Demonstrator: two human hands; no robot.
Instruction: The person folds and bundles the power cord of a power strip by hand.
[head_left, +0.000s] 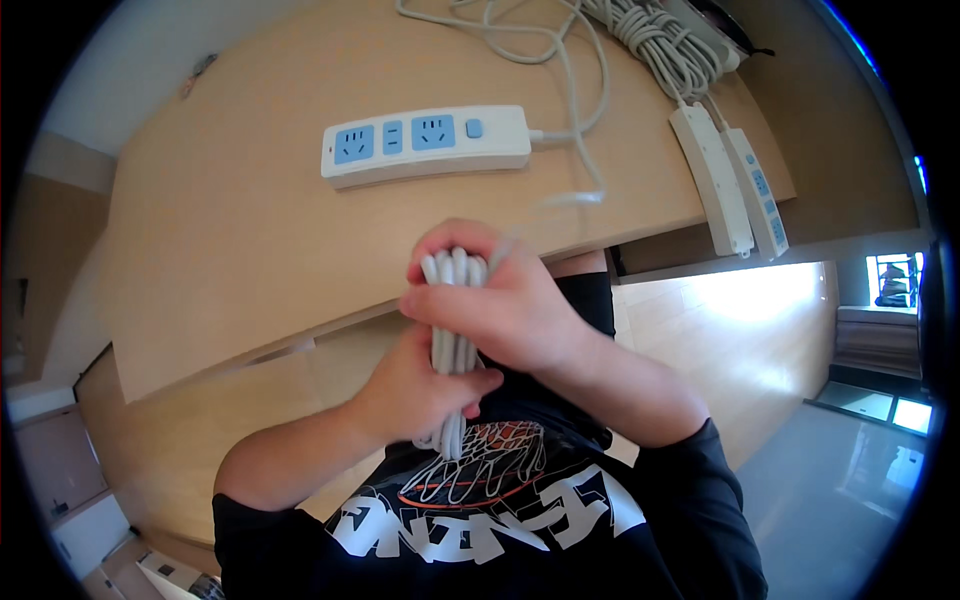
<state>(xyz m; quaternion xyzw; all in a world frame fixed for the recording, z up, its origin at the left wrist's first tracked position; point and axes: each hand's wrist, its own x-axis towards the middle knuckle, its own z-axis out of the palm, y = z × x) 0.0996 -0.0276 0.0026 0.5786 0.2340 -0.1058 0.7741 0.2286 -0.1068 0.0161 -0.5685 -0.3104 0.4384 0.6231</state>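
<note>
Both my hands grip a folded bundle of light grey power cord (454, 352) in front of my chest, close to the table's front edge. My left hand (424, 382) wraps the lower part of the bundle. Around its upper end closes my right hand (495, 292), where several cord loops stick out above the thumb. A blurred stretch of cord runs from the right hand towards the tabletop. On the table lies a white power strip (427, 146) with blue socket panels and a blue switch. Its loose cord (570, 82) curls away to the upper right.
At the table's (247, 225) right side, a tied cord bundle (667, 45) lies beside two more strips, one white strip (712, 180) turned underside up and another strip (757, 195) overhanging the edge. A small object (199, 73) lies at the far left edge.
</note>
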